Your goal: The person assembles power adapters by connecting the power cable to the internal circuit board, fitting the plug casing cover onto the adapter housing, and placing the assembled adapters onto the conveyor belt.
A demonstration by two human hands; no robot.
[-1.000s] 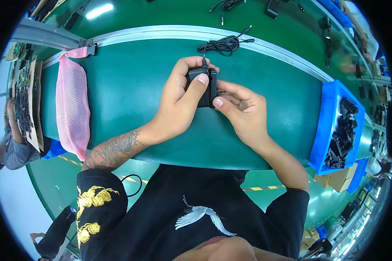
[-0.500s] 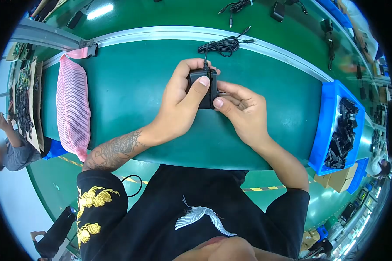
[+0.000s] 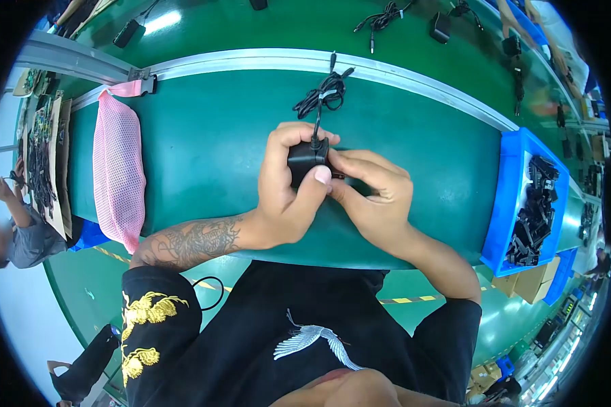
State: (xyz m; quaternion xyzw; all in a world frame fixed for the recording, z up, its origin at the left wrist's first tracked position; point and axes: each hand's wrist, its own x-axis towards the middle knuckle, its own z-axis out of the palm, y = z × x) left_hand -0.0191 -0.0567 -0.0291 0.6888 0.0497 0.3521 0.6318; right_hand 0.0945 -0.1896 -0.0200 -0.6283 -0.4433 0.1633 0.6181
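A black power adapter [image 3: 303, 159] is tilted above the green table, its right side towards my right hand. My left hand [image 3: 282, 183] is closed around it, fingers over the far end and thumb across the near right edge. My right hand [image 3: 380, 200] pinches at the adapter's right side; a small dark part shows between thumb and forefinger, mostly hidden. From the adapter's far end runs a black cable [image 3: 324, 97], coiled and tied, lying on the table with its plug end near the metal rail.
A pink mesh sleeve [image 3: 119, 169] lies along the left. At right stands a blue bin [image 3: 495, 203] holding black plastic pieces [image 3: 536, 210]. Beyond the metal rail [image 3: 265, 57], more adapters [image 3: 440, 28] and cables lie on a green surface. A person [image 3: 27, 234] works at far left.
Both hands have come nearer my body with the adapter, which has turned so its flat right face is less visible. The coiled cable has shifted left and down.
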